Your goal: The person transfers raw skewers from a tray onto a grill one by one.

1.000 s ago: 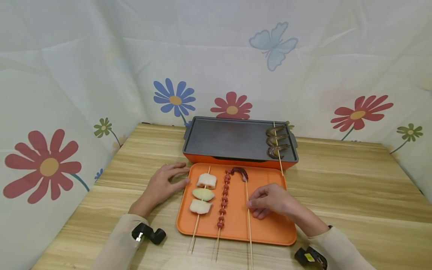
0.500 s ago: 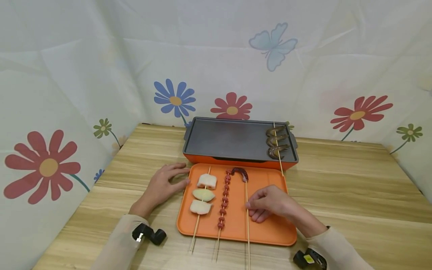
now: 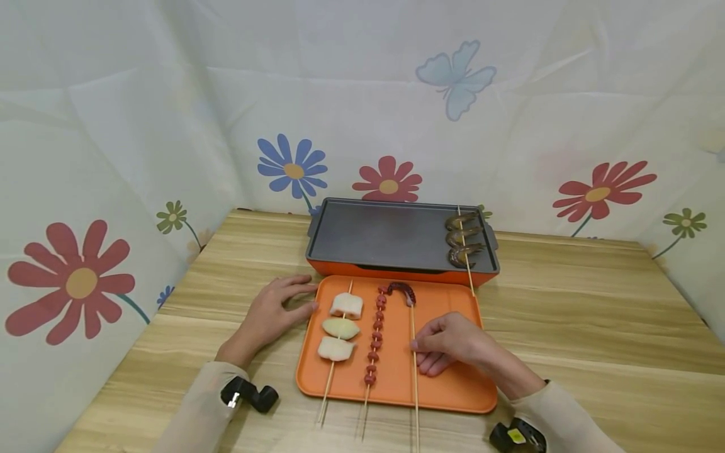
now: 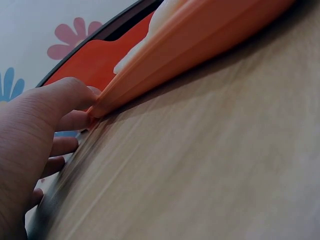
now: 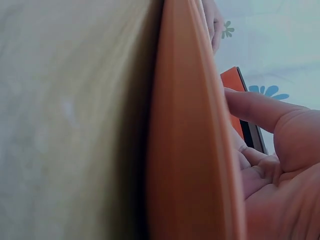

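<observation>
My right hand (image 3: 453, 345) pinches the bamboo stick of a skewer with a dark, curled octopus tentacle (image 3: 403, 292) at its far end. The skewer lies over an orange tray (image 3: 447, 390), its bare end past the near rim. My left hand (image 3: 274, 311) rests at the tray's left edge, fingers extended; in the left wrist view the thumb and forefinger (image 4: 75, 120) touch the tray's rim. Also on the tray are a skewer of two white pieces and a pale oval slice (image 3: 341, 328), and a skewer of small red pieces (image 3: 376, 336). The tray hides the right fingertips in the right wrist view.
Behind the tray stands an orange electric grill with a dark plate (image 3: 379, 233). A shrimp skewer (image 3: 463, 239) lies at its right end, stick hanging over the front. A flowered cloth (image 3: 362, 94) hangs behind the wooden table (image 3: 595, 327).
My right hand has shifted the near end of the octopus skewer slightly left, so it lies straighter. The left hand stays at the tray's edge.
</observation>
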`<state>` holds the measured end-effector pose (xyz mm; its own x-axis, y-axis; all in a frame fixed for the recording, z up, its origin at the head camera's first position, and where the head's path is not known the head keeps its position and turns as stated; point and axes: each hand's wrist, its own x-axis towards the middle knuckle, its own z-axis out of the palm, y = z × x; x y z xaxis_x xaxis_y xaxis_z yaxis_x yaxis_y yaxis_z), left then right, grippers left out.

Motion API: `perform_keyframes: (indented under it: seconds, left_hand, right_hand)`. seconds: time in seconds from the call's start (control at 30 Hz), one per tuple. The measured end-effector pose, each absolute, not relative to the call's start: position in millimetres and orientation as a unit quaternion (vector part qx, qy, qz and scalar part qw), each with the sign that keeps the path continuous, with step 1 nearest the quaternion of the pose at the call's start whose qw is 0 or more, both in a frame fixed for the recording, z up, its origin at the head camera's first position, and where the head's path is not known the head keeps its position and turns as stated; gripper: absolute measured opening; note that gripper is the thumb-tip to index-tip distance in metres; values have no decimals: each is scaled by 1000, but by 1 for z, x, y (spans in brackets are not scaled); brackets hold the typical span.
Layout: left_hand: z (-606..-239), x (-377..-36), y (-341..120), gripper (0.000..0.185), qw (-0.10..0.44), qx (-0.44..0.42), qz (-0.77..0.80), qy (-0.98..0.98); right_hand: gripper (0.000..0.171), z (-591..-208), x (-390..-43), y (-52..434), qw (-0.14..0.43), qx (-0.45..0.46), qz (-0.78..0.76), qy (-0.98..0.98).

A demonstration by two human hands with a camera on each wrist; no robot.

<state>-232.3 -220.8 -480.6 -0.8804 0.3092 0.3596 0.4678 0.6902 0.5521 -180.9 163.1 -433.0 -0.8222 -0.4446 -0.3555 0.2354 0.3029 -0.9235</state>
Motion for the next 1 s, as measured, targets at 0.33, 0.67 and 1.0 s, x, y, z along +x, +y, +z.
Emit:
perform_keyframes:
  seconds: [0.33,0.67,1.0]
  left_hand:
    - [-479,-232,-220,41,118,-213,-330,-912]
    - [-477,-230,-221,42,118,-213,-327,-913]
    - [-479,-230,-220,42,118,-212,-327,-913]
  right_hand:
    - [18,-427,-180,166,294,-69,-608,734]
    - [18,-419,-179,167,288,-86,-594,746]
    - [21,-398,-174,171,268,-108,-595,750]
